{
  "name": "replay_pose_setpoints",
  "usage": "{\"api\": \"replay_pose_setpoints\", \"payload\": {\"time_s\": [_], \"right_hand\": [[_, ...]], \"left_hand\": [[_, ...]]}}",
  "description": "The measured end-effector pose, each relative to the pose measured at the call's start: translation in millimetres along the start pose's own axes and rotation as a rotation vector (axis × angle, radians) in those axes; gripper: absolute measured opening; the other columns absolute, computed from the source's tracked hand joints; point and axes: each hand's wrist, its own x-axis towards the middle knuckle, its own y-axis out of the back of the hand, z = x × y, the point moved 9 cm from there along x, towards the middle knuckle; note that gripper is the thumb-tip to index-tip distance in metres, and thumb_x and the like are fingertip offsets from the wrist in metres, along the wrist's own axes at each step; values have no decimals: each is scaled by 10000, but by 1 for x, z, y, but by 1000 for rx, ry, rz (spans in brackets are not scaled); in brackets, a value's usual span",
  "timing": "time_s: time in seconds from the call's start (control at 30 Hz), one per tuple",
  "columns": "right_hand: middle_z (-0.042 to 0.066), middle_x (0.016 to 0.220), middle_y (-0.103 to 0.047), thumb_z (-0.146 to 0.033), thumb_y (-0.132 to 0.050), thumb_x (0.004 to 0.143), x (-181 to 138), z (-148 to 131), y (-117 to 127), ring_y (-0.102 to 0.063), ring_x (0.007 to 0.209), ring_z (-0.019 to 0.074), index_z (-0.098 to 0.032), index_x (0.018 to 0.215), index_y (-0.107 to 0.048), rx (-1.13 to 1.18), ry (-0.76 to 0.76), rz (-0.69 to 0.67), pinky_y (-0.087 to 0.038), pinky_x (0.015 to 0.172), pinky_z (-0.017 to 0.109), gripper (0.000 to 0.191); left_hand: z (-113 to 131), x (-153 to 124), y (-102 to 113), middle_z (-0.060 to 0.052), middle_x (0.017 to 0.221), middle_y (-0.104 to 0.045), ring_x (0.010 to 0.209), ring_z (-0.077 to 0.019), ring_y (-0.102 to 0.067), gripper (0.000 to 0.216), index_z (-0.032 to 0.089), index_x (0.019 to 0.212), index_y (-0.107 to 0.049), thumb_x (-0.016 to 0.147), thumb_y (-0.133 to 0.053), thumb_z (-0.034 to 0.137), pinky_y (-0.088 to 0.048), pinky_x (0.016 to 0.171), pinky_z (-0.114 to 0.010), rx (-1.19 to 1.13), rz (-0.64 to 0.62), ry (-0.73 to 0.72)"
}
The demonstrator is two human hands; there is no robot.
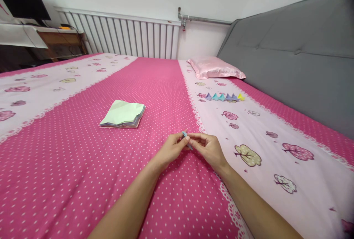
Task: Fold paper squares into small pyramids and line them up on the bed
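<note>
A small folded piece of light blue paper [184, 134] is pinched between both hands above the pink bedsheet. My left hand [172, 147] grips it from the left with thumb and fingers. From the other side my right hand [209, 149] has its thumb and fingertips closed on the same paper. Most of the fold is hidden by the fingers. Left of the hands lies a stack of paper sheets [123, 113], pale green on top. A row of several small folded paper shapes [221, 97], purple, turquoise and yellow, sits at the right on the light strip of the sheet.
The bedsheet [155, 84] is pink with white dots and printed light strips. A pink pillow [214, 68] lies at the back near the grey headboard [290, 47]. Behind the bed are a white radiator [124, 34] and a desk [59, 39] with a monitor [23, 1].
</note>
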Motion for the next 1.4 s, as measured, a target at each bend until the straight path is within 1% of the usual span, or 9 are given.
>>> {"api": "replay_pose_setpoints", "payload": {"time_s": [0.2,0.37,0.53,0.67,0.77,1.0,1.2,1.3,1.4], "right_hand": [[78,933,-705,-309,-655,713,0,-1,-2,-672,789,206,-173,954,-668,29,-3,-19,-549,718,331,277],[83,913,-705,-295,-633,724,1,0,-4,-673,780,200,-156,949,-656,14,12,-40,-550,734,334,266],[74,848,-697,-245,-578,739,-4,-12,-3,-663,711,180,-153,1007,-634,-230,134,9,-559,656,306,289],[65,897,-679,-191,-546,730,-11,-26,-4,-649,739,179,-185,1054,-614,-476,267,73,-548,697,312,331],[52,879,-666,-160,-518,727,-13,-32,-6,-634,671,157,-199,1068,-601,-548,310,87,-543,671,291,353],[71,983,-627,-142,-499,757,-16,-39,-9,-611,771,173,-194,1093,-581,-636,409,90,-519,714,294,350],[51,910,-653,-95,-466,760,-21,-45,-8,-612,827,180,-210,1004,-608,-715,467,145,-494,743,293,306],[47,889,-659,-92,-451,765,-24,-49,-6,-615,826,178,-220,963,-624,-742,492,196,-490,731,288,292],[39,875,-667,-113,-456,783,-24,-50,-2,-622,802,175,-228,955,-639,-721,484,229,-495,721,292,277]], "left_hand": [[5,-3,-1,-27,722,-554,667,-109,-494,196,124,796,-580,802,-491,299,-383,659,-239,21,8,23],[4,-3,3,-10,668,-535,633,-103,-478,155,137,688,-555,772,-442,204,-364,637,-228,59,55,32],[8,-3,-1,5,627,-524,593,-112,-472,163,145,692,-546,736,-390,156,-376,608,-238,171,21,-15],[19,-5,-2,-34,863,-617,788,-160,-538,267,149,919,-585,724,-404,135,-405,750,-272,328,44,-125],[21,-7,0,-72,1033,-607,923,-193,-540,356,155,1084,-535,748,-419,149,-396,830,-304,407,112,-156],[26,-11,-11,-80,994,-606,886,-193,-548,324,145,1066,-529,780,-379,127,-414,812,-321,481,83,-178],[24,-12,-13,-130,1219,-529,1109,-228,-482,406,139,1227,-445,837,-405,246,-334,956,-362,468,113,-145],[25,-11,-17,-116,1129,-588,1027,-227,-532,349,152,1142,-522,852,-406,307,-375,901,-351,481,83,-166],[22,-10,-17,-73,906,-643,807,-192,-585,303,158,1019,-590,861,-383,313,-438,744,-307,470,64,-176]]}}
